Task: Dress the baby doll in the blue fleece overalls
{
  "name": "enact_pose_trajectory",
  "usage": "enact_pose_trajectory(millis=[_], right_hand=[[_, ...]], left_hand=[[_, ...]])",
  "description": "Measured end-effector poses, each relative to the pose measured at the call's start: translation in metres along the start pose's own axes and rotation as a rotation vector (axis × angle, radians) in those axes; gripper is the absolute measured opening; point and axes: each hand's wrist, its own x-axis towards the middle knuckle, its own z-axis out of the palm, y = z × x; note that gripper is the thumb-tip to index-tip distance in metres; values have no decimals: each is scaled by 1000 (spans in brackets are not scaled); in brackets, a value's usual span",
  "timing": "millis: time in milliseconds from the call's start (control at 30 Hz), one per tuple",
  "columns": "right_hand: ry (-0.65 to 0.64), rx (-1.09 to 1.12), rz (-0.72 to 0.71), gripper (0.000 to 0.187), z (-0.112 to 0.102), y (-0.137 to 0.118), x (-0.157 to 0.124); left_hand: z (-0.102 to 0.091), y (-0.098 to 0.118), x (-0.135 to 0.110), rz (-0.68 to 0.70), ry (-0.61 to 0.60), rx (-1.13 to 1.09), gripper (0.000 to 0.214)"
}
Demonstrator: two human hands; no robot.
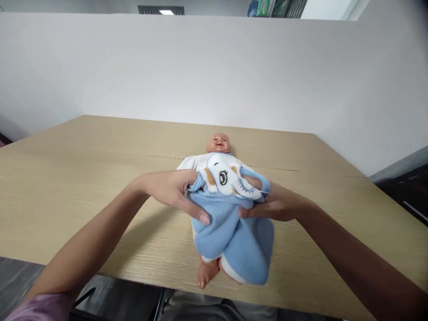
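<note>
A baby doll [218,143] lies on its back on the wooden table [83,178], head away from me, bare feet at the near edge. It wears a white top with a cartoon face and light blue fleece trousers [234,240]. My left hand [174,189] grips the blue waistband at the doll's left side, thumb pressed on the fabric. My right hand [272,203] grips the waistband on the other side, fingers tucked under the white top. Both hands are closed on the cloth.
A plain white partition wall [214,67] rises behind the table. A dark chair [200,307] shows below the near table edge. Dark furniture [408,191] stands at the far right.
</note>
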Motion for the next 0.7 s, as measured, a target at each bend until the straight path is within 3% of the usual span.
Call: enact_pose_trajectory(millis=[100,200,267,367,500,567,700], right_hand=[[30,112,9,56,5,1,-5],[-205,155,41,64,7,-3,-6],[-322,162,27,64,8,-6,-6],[-242,246,42,57,15,-5,-11],[-60,260,152,46,27,-3,-17],[-85,255,196,47,31,-5,-17],[-297,480,181,67,37,-7,-16]], left_hand=[[2,-8,-9,36,-43,-59,25],[9,-13,-16,43,113,-102,32],[14,-14,-21,-47,127,-92,37],[22,-19,-28,-194,-4,-58,42],[33,-27,-34,-69,-13,-197,65],[40,-29,-36,-37,26,-302,66],[54,-25,-38,-59,173,-339,54]])
